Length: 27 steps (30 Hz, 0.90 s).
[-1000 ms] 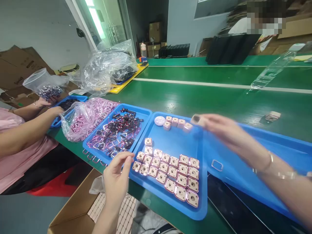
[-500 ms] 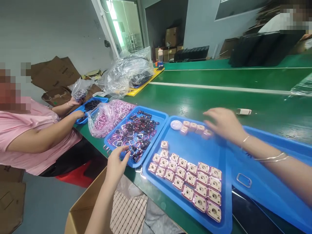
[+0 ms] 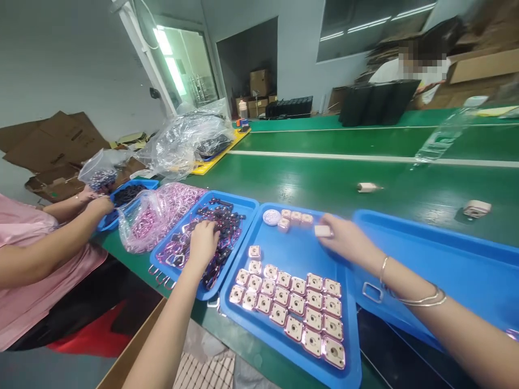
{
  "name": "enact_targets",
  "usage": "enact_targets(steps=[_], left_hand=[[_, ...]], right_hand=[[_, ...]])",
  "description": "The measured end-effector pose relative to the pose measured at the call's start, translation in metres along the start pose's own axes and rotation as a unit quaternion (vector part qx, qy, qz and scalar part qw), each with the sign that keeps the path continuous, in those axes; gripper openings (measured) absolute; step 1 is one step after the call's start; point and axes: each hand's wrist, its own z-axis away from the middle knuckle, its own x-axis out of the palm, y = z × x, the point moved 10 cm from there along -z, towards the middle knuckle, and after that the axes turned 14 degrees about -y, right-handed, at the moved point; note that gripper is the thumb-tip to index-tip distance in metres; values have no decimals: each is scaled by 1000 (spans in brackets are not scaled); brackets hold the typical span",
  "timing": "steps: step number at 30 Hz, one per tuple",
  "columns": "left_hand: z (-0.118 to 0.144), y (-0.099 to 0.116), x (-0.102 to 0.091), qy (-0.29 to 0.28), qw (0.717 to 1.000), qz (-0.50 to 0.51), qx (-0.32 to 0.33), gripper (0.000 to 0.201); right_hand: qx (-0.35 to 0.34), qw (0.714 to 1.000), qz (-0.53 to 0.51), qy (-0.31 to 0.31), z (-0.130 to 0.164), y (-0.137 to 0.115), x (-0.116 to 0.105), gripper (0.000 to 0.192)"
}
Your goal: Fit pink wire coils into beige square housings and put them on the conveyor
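My right hand (image 3: 344,237) is closed on a small cream-coloured square block (image 3: 323,231), above the back right of the middle blue tray (image 3: 292,243). In that tray stand several rows of cream square pieces (image 3: 297,303) with pink metallic rims and a hole in each. Small cream blocks (image 3: 295,218) and a round white piece (image 3: 271,218) sit at its back edge. My left hand (image 3: 203,243) reaches into the left blue tray (image 3: 253,208), its fingers curled among black parts (image 3: 231,221) and pink metal frames. What its fingertips grip is hidden.
Right of the middle tray, another blue tray (image 3: 425,243) holds a metal frame (image 3: 372,292). Cream blocks (image 3: 367,187) lie on the green table (image 3: 308,178). A bag of pink frames (image 3: 162,213) lies left, beside a co-worker in pink (image 3: 48,254). A plastic bottle (image 3: 446,132) lies beyond.
The view has swung right. My left hand has moved deeper over the black parts, its fingers drawing in. My right hand, blurred before, now shows a cream block in its fingers.
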Motion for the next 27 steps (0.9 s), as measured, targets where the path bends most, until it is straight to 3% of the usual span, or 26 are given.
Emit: enact_targets(steps=[6,13,16,20,24,27], left_hand=[[-28,-1,-1,-12,999,33,0,22],[-16,-8,-24,45,978,205,-5,21],[-3,-12,-33,84,943,323,-7,24],[16,-5,-33,105,872,478,-5,31],[37,31,-22,90,800,593,-1,35],[51,73,-1,9,750,661,-13,33]], right_hand=[[-67,982,-178,7,33,-26,-20,11],[-106,927,-360,14,59,-26,-28,20],[-86,911,-403,4,60,-16,-19,26],[-79,879,-469,-26,60,-13,-4,30],[-102,839,-534,-37,65,-22,0,31],[-139,825,-547,-24,69,-32,-4,29]])
